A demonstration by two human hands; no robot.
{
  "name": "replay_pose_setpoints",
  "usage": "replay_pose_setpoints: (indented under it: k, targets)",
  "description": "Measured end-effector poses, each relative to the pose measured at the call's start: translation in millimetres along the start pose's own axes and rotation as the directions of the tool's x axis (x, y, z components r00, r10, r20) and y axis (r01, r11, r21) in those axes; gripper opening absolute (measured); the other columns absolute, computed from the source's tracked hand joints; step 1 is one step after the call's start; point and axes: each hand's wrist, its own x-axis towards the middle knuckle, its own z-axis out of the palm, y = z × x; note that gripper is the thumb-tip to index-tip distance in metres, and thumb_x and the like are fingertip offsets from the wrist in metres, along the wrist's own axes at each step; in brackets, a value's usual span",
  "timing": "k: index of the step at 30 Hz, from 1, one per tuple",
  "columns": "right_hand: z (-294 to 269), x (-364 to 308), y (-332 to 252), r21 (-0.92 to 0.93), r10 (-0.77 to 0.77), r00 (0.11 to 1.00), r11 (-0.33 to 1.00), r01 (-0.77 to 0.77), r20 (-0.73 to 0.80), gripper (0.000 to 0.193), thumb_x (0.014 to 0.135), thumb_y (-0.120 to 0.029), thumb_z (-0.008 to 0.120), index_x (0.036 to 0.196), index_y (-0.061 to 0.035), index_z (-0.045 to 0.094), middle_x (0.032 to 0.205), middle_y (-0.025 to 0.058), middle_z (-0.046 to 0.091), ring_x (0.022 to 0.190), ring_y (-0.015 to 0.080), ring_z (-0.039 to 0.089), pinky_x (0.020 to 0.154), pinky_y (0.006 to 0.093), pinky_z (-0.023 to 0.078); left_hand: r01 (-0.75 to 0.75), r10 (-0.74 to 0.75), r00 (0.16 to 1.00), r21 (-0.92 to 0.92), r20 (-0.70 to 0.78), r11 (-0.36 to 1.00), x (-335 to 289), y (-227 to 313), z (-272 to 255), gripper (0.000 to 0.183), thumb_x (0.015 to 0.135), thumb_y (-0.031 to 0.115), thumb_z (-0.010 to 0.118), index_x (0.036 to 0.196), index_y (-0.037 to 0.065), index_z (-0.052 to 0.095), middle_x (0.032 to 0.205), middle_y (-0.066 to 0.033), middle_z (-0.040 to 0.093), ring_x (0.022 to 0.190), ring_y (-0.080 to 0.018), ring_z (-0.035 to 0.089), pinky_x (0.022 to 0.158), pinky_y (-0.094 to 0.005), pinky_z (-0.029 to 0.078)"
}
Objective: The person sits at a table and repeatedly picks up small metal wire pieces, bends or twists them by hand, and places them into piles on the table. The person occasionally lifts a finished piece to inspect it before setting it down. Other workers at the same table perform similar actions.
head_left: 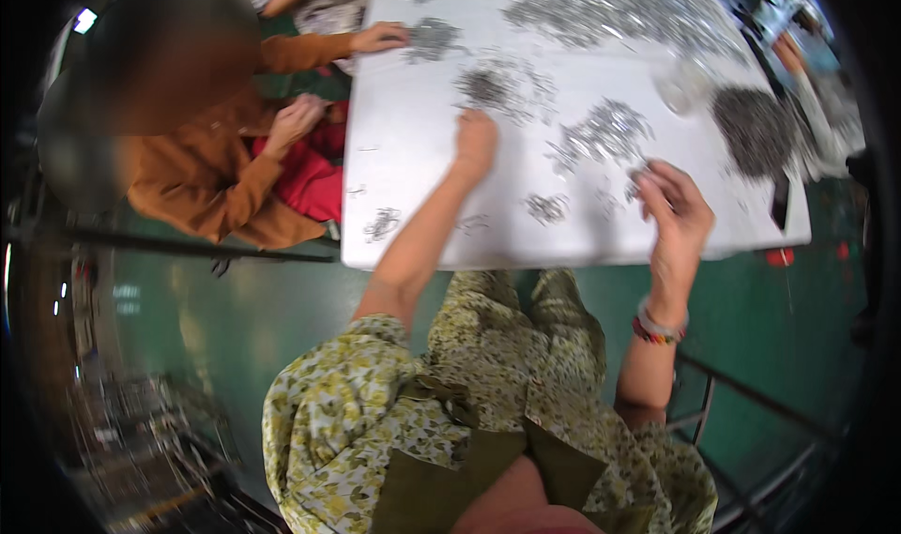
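My left hand (477,144) reaches over the white table (413,182), its fingers drawn together at the near edge of a small heap of dark metal pieces (483,85). What those fingertips hold, if anything, is hidden. On the right, my right hand (680,205) is raised near the table's front edge, thumb and fingers pinched on a small shiny metal piece (640,172), too blurred to name. Between the hands and farther back lies a loose pile of shiny metal pieces (605,132). Nearer to me is a smaller cluster of them (546,208).
A large spread of shiny pieces (610,8) covers the far side, and a dark heap (754,130) sits at the right beside a clear container (683,85). At the left, a person in a brown sleeve (305,53) touches a pile (432,39). Others sit around the table.
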Motion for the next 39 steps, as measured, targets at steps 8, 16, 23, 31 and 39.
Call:
replay_pose_setpoints:
  k: [8,16,23,31,39]
  targets:
    - [-7,-46,43,0.108,0.069,0.997,0.992,-0.064,-0.04,0.02,0.081,0.001,0.069,0.101,0.0024,0.068,0.09,0.0068,0.07,0.078,0.0084,0.063,0.07,0.0199,0.05,0.05,0.003,0.999,-0.998,0.05,0.031,-73,22,-100,0.021,0.096,0.012,0.049,0.106,-0.006,0.054,0.085,-0.0119,0.06,0.075,-0.0196,0.066,0.072,-0.0304,0.052]
    - [-3,-79,58,0.042,0.063,0.992,0.997,-0.059,-0.113,0.017,0.081,0.004,0.067,0.098,0.0019,0.069,0.09,0.0052,0.069,0.076,0.0063,0.059,0.069,0.0192,0.048,-0.152,0.184,0.96,-0.943,-0.213,-0.297,-148,76,-170,0.011,0.092,0.008,0.058,0.101,0.001,0.058,0.101,-0.0078,0.058,0.094,-0.0158,0.058,0.082,-0.0297,0.05]
    - [-11,-81,66,-0.031,-0.094,0.985,0.995,0.091,-0.144,0.018,0.079,0.006,0.067,0.096,0.0015,0.069,0.086,0.0049,0.067,0.075,0.0076,0.057,0.064,0.0208,0.045,-0.301,0.09,0.943,-0.937,-0.32,-0.175,-143,99,-169,0.014,0.088,0.007,0.061,0.101,0.002,0.058,0.102,-0.0102,0.057,0.084,-0.0193,0.059,0.072,-0.0302,0.049]
    - [-4,-70,39,-0.165,-0.203,0.976,0.968,0.188,-0.08,0.018,0.08,0.008,0.061,0.097,0.0051,0.067,0.091,0.0116,0.067,0.077,0.016,0.06,0.069,0.0256,0.048,-0.067,0.071,0.992,-0.922,-0.101,-0.38,-153,91,-180,0.018,0.094,0.015,0.052,0.105,0.003,0.06,0.101,-0.0093,0.063,0.097,-0.017,0.059,0.087,-0.0302,0.046]
    - [-25,7,57,-0.289,-0.074,0.98,0.949,0.126,0.183,0.041,0.094,-0.017,0.05,0.127,0.0062,0.048,0.12,0.0204,0.057,0.103,0.0259,0.058,0.088,0.0342,0.048,-0.474,-0.144,0.88,-0.815,-0.453,-0.334,-183,85,-213,0.016,0.091,0.019,0.053,0.086,0.004,0.051,0.086,-0.0113,0.057,0.08,-0.0282,0.057,0.069,-0.0389,0.044]
